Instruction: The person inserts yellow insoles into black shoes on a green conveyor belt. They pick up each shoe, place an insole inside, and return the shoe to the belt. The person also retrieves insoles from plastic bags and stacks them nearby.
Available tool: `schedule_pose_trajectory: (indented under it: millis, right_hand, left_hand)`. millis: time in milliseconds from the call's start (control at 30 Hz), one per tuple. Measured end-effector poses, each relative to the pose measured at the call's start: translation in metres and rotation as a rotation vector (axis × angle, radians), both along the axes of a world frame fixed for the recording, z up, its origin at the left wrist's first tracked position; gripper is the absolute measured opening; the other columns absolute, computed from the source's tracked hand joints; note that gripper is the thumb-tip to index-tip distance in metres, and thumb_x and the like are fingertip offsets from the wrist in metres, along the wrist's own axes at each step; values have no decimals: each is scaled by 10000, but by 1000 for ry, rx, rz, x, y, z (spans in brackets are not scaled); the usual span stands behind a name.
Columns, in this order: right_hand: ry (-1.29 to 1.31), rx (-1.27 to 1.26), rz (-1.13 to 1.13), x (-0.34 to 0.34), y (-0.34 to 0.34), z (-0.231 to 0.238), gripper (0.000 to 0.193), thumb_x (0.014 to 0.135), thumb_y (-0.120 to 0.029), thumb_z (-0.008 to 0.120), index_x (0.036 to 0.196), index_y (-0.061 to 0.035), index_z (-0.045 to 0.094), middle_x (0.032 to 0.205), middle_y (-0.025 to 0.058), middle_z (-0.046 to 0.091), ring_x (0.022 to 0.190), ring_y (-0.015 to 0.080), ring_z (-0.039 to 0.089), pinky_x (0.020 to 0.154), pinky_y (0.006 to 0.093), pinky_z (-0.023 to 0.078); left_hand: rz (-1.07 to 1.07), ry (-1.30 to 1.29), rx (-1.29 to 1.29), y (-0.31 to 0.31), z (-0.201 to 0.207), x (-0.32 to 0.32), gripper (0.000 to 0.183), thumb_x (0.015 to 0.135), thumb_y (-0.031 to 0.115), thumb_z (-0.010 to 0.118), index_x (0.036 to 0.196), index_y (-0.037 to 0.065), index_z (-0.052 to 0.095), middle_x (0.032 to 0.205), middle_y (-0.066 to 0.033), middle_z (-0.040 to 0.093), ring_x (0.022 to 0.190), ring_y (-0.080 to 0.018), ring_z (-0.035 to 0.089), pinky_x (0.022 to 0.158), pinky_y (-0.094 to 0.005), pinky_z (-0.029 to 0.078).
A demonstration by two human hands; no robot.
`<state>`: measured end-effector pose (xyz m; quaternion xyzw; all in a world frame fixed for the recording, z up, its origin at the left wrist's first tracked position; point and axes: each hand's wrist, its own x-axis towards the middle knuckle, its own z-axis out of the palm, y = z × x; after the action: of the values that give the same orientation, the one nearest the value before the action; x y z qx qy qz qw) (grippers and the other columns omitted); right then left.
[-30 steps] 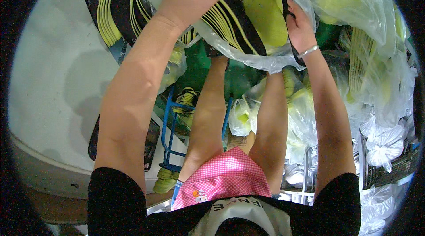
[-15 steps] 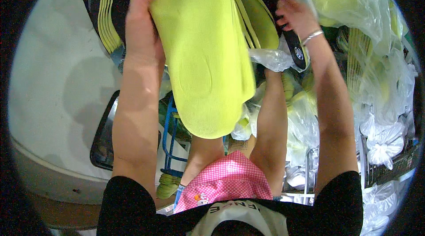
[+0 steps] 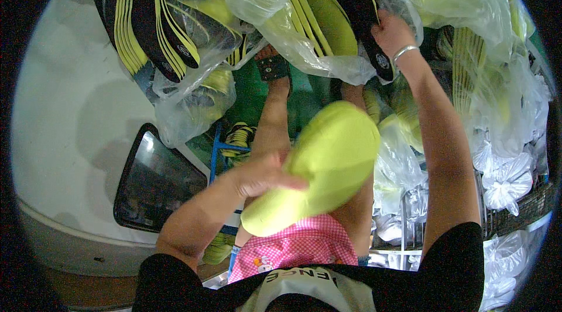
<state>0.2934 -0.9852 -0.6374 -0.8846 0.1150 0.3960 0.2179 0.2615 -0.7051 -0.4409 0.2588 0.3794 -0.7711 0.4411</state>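
My left hand (image 3: 266,177) is closed around a yellow-green shoe insole (image 3: 339,157), tilted over my lap; whether more insoles lie beneath it is hidden. On the right, my right hand (image 3: 396,36) is closed at the edge of a black-faced insole (image 3: 377,57) inside the mouth of a clear plastic bag (image 3: 351,69). Its fingertips are partly hidden. More yellow-green insoles (image 3: 328,19) stand beside that one in the bag. At the far left a fanned bundle of black and yellow insoles (image 3: 149,25) leans over the white surface.
A dark glossy panel (image 3: 161,180) lies on the white table (image 3: 70,136) at the left. Bags of insoles (image 3: 468,66) and knotted clear bags (image 3: 508,180) fill the right side. Below are a blue metal frame (image 3: 215,154) and a green floor (image 3: 307,89).
My left hand has brought the yellow-green insoles down and toward me, turning them slantwise. My right hand's fingers have closed at the black-faced insole in the bag.
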Motion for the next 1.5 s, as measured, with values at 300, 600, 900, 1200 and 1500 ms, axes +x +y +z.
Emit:
schedule_pose_trajectory:
  millis: [300,600,900,1200,1500]
  right_hand:
    - [-266,153,-112,-14,30,22,254,728,-163,498,958,-57,475,859,197,533,807,378,509,687,430,414]
    - [-551,-100,-322,-5,6,0,295,780,-182,493,1041,-46,483,869,206,555,809,392,509,697,438,417]
    - [-332,319,-545,-15,-17,-37,395,768,-202,550,1085,17,463,948,119,573,835,191,534,761,282,411]
    - [45,204,-277,-13,86,-2,520,766,-246,550,1166,17,349,1109,245,453,1006,385,449,843,375,388]
    - [-122,147,-96,-24,86,-5,476,748,-238,539,1164,-74,377,1054,197,481,951,379,476,787,412,420]
  left_hand:
    - [142,112,-865,-31,65,-65,425,824,271,512,1170,41,427,1146,-59,487,1024,-140,443,879,-271,347]
    - [-296,163,-870,-26,74,-77,699,787,492,480,1274,42,258,1131,-184,477,1044,-273,457,890,-317,349]
    - [-217,57,-1050,-11,59,-76,661,698,482,596,1123,11,411,1006,-175,507,949,-263,491,826,-332,376]
    - [-185,-12,-624,7,42,-23,611,645,196,719,1136,65,379,1076,-126,470,1020,-212,436,866,-310,339]
    - [-181,-443,-38,9,-10,18,831,576,149,751,1245,-12,287,1160,-97,453,1067,-179,427,928,-294,310]
